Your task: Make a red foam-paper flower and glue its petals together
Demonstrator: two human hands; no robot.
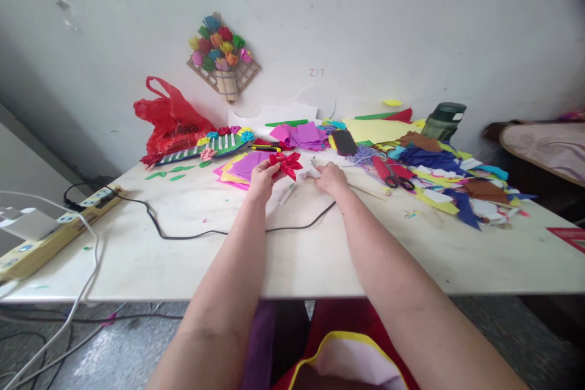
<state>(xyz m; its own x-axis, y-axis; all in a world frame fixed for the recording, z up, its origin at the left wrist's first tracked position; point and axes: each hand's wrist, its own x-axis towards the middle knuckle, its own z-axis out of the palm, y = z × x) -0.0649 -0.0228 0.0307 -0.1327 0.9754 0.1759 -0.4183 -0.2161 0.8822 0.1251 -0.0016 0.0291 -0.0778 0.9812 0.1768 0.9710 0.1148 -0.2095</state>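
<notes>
Pinched in the fingers of my left hand point(262, 180) is a red paper flower point(287, 164) with pointed petals, held just above the table. My right hand point(332, 178) is closed round a white glue gun point(311, 172), whose body is mostly hidden by the fingers; its tip points toward the flower without touching it. A black cord point(183, 237) runs from the right hand across the table to the left. Behind my left hand lie pink, yellow and purple paper sheets point(237, 169). A thin stick point(368, 191) rests right of my right hand.
A power strip point(59, 228) lies at the left edge. At the back are a red plastic bag point(176, 119), a green strip with paper flowers point(210, 149), a cutter point(265, 148) and a phone point(344, 142). Scissors point(397, 178), paper scraps point(439, 173) and a bottle point(443, 122) are right.
</notes>
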